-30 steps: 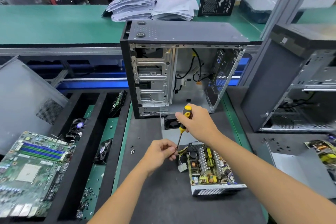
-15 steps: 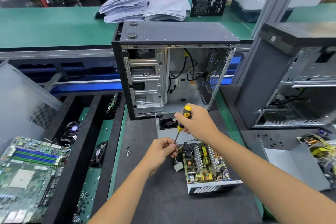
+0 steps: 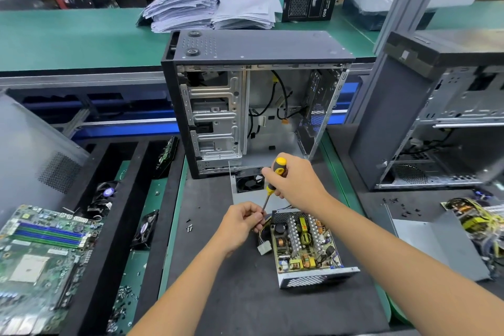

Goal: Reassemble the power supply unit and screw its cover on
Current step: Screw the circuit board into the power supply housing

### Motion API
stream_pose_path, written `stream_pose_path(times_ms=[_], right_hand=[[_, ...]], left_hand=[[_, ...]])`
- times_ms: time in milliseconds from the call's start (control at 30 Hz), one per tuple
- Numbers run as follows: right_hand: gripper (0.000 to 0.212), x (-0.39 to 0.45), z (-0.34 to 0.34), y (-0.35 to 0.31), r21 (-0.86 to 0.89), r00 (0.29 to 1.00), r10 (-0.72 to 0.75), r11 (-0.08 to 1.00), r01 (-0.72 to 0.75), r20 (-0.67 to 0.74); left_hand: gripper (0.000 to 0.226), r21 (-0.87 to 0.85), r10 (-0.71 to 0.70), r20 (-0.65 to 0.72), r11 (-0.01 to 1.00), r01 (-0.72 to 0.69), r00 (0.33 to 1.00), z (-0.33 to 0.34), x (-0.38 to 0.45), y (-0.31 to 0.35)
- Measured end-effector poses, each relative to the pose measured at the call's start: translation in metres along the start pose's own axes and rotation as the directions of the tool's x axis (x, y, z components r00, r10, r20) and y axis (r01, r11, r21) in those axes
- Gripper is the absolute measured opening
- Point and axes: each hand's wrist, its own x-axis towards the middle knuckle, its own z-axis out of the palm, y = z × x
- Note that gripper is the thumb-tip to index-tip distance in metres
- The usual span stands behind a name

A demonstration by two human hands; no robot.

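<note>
Your right hand [image 3: 296, 185] grips the yellow-and-black screwdriver [image 3: 273, 180] by the handle, fingers curled fully round it, shaft angled down and to the left. Your left hand [image 3: 240, 222] is curled at the screwdriver tip, fingers pinched tight together right at the end of the shaft; can't tell whether a screw is between them. Both hands sit just left of the far end of the power supply [image 3: 305, 245], which lies open on the dark mat [image 3: 245, 294] on the table, circuit board facing up, mesh end wall toward you. Its wire bundle with a white plug [image 3: 264, 249] hangs off the left side, just below your left hand. The cover with the fan [image 3: 249, 182] lies flat further away, between the supply and the open computer case [image 3: 256, 106], partly hidden by your right hand. A few loose screws [image 3: 189, 227] lie on the mat to the left of your left hand. A motherboard [image 3: 41, 256] sits at the near left, a second open case [image 3: 441, 123] at the right, paper stacks [image 3: 212, 9] on the far table.
</note>
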Motion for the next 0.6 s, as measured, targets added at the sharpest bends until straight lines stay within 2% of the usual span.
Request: stream_pose_path(times_ms=[233,333,600], right_hand=[[0.035,0.002,-0.0016,0.0035,0.04,1.0,0.03,0.999,-0.03,0.002],[0.034,0.0018,-0.0009,0.005,0.062,0.999,0.046,0.997,-0.046,0.006],[0.033,0.0033,-0.006,0.0062,0.015,0.999,0.035,0.999,-0.035,-0.017]], left_hand=[[0.011,0.003,0.031,0.02,1.0,-0.031,0.999,0.0007,-0.0013,0.0017],[0.015,-0.003,0.044,0.013,0.999,-0.044,0.999,0.0031,0.0007,0.0059],[0.01,0.082,0.044,0.059,0.995,-0.049,0.997,-0.0007,0.007,0.0066]])
